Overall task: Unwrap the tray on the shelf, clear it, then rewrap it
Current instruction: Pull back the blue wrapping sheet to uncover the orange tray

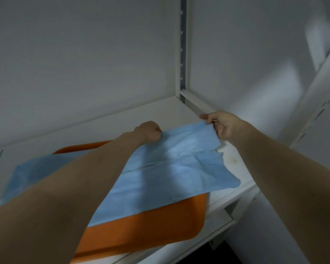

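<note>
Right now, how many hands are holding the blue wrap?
2. The left hand grips the far edge of the blue wrap near its middle. The right hand pinches its far right corner.

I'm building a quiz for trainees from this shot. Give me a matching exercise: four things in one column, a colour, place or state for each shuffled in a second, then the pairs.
1. tray
2. wrap
3. left hand
4. shelf post

A. blue, draped over the tray
B. upright, with a row of holes
C. orange, lying on the shelf
D. gripping the wrap's far edge

Pairs: 1-C, 2-A, 3-D, 4-B.
</note>
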### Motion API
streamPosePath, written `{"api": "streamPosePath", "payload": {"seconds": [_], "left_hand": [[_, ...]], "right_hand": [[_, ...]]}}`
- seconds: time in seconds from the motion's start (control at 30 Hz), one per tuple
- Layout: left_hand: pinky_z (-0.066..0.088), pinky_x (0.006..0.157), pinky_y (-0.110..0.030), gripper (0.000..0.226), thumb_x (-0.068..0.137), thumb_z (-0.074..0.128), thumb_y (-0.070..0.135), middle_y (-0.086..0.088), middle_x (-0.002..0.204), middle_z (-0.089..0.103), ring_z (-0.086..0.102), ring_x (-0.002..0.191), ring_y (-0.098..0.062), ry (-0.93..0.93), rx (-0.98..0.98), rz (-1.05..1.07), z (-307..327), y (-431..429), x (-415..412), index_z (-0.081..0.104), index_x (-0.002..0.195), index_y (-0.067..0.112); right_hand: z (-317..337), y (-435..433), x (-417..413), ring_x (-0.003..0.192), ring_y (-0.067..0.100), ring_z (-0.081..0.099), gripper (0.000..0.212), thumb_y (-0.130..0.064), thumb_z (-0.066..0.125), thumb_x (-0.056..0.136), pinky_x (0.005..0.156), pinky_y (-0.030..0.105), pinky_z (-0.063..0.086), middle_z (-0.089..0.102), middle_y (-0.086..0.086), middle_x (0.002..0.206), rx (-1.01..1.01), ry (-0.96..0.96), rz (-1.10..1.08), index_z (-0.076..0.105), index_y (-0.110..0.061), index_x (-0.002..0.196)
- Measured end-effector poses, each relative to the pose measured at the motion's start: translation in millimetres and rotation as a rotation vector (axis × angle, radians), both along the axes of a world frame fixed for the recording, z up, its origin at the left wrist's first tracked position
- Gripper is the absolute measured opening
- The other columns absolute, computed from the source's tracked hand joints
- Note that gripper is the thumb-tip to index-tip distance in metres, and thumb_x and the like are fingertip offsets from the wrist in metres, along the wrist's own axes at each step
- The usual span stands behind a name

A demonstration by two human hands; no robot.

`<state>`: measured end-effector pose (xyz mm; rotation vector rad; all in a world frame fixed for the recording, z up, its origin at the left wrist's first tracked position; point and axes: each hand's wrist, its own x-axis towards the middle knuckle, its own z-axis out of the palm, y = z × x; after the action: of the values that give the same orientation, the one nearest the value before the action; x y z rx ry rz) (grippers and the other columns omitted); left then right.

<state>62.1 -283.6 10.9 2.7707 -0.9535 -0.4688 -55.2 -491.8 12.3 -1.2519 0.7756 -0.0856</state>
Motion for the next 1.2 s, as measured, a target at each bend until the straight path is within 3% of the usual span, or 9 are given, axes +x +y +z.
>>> {"api": "streamPosePath", "payload": {"seconds": [0.2,0.33,0.43,0.57,0.73,0.87,1.03,1.1,1.2], "left_hand": [[0.037,0.076,-0.026,0.019,0.089,0.049,0.012,-0.014,0.102,0.06,0.051,0.092,-0.021,0.027,-0.048,-0.019,0,-5,-4,0.064,0.094,0.002],[0.038,0.077,-0.026,0.023,0.089,0.049,0.009,-0.015,0.109,0.062,0.054,0.099,-0.024,0.027,-0.042,-0.025,2,-7,-4,0.065,0.101,-0.001],[0.039,0.084,-0.026,0.029,0.09,0.049,0.009,-0.014,0.123,0.06,0.054,0.112,-0.027,0.028,-0.067,-0.027,5,-7,-6,0.064,0.112,-0.001],[0.037,0.086,-0.025,0.032,0.091,0.047,0.007,-0.013,0.128,0.057,0.051,0.119,-0.027,0.054,-0.094,-0.019,7,-3,-6,0.062,0.118,0.003],[0.04,0.088,-0.028,0.03,0.09,0.051,0.011,-0.015,0.127,0.057,0.051,0.118,-0.028,0.096,-0.127,-0.008,10,1,-7,0.061,0.117,0.003],[0.037,0.083,-0.022,0.03,0.089,0.049,0.006,-0.013,0.124,0.06,0.053,0.117,-0.027,0.051,-0.088,-0.024,13,4,-5,0.064,0.116,0.002],[0.039,0.09,-0.024,0.032,0.089,0.05,0.009,-0.012,0.125,0.06,0.053,0.119,-0.028,-0.086,-0.166,0.027,20,2,5,0.064,0.118,0.008],[0.037,0.102,-0.029,0.041,0.088,0.056,0.016,-0.009,0.132,0.054,0.048,0.124,-0.026,-0.105,-0.164,0.03,14,2,4,0.054,0.129,0.013],[0.035,0.106,-0.032,0.052,0.085,0.062,0.022,-0.008,0.134,0.047,0.043,0.125,-0.026,-0.131,-0.173,0.011,3,2,-5,0.047,0.135,0.019]], "right_hand": [[-5,6,-5,0.064,0.021,0.054,0.004,-0.008,0.063,0.083,0.06,0.028,0.04,0.061,0.009,0.078,-0.124,0.137,0.127,0.064,-0.007,0.079],[-10,-2,1,0.067,0.016,0.053,0.029,0.013,0.061,0.075,0.051,0.018,0.045,0.057,0.006,0.075,-0.385,0.027,0.052,0.07,-0.006,0.095],[-4,9,7,0.089,0.015,0.055,0.042,0.013,0.052,0.076,0.069,0.017,0.045,0.062,0.005,0.094,-0.695,0.01,0.086,0.072,-0.009,0.105],[8,32,23,0.106,0.018,0.055,0.043,0.007,0.045,0.081,0.083,0.021,0.044,0.063,0.009,0.12,-0.726,0.042,0.358,0.069,-0.009,0.113],[9,27,27,0.066,0.016,0.046,0.009,0.002,0.058,0.069,0.053,0.024,0.032,0.057,0.01,0.075,-0.915,0.293,0.588,0.059,-0.003,0.062],[17,1,23,0.073,0.016,0.054,0.021,-0.011,0.075,0.074,0.055,0.021,0.044,0.06,0.006,0.084,-0.851,0.256,0.543,0.071,-0.006,0.095],[12,-7,25,0.052,0.015,0.048,0.02,-0.011,0.069,0.085,0.036,0.013,0.042,0.054,0.01,0.066,-0.683,0.067,0.262,0.065,-0.001,0.102],[6,-5,28,0.064,0.024,0.056,0.025,-0.006,0.061,0.089,0.045,0.02,0.049,0.063,0.021,0.085,-0.838,0.108,0.263,0.063,0.01,0.108],[-4,-6,28,0.107,0.037,0.059,0.031,0.003,0.048,0.091,0.087,0.037,0.05,0.059,0.028,0.121,-0.98,0.214,0.233,0.058,0.012,0.119]]}}
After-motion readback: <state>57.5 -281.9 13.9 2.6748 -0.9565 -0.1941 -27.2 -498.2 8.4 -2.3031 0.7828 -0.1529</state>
